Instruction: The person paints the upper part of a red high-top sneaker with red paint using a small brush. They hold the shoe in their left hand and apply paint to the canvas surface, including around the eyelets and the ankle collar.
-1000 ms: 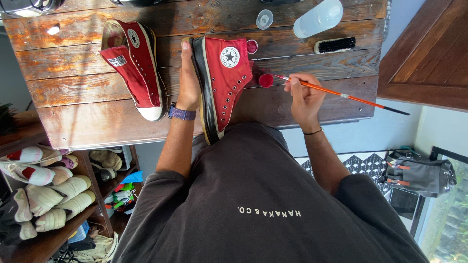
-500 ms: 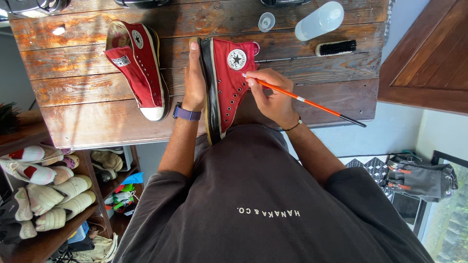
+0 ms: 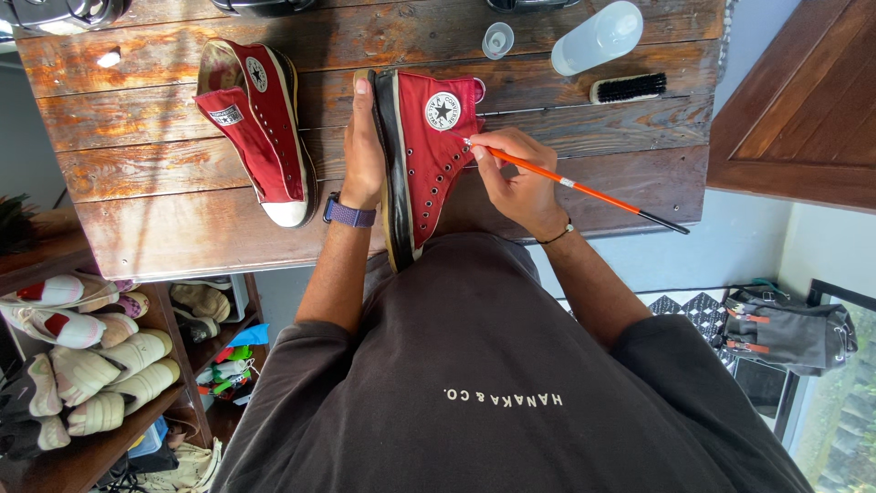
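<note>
Brush tip now down on the red canvas near the round white ankle patch, where half a second ago only nearing it and a second ago over at the small pot of red off the shoe's side; loaded bristles meeting cloth, so, by the look of it, colour going onto the upper. Right hand (image 3: 516, 173) closed in a pencil-like grip around the orange-handled paintbrush (image 3: 584, 189), fingers pinched close to the bristle end, long handle trailing off toward the right of the frame past the surface edge. Left hand (image 3: 362, 146) flat and open against the dark sole of the red high-top shoe (image 3: 429, 155), thumb and fingers pressed along the rubber, steadying rather than clasping; purple watch band at the wrist. Shoe standing on its side at centre frame, toe toward the body, sandwiched between the two hands, left on the sole, right just beside the laced upper. Second red high-top (image 3: 260, 123) lying loose at upper left on the wooden surface (image 3: 137, 228), well apart from both hands. Clear plastic bottle (image 3: 598, 36), its small cap (image 3: 497, 39) and a black-bristled scrub brush (image 3: 628, 88) at upper right, untouched. Rack of pale shoes (image 3: 82, 365) at lower left, below the surface.
</note>
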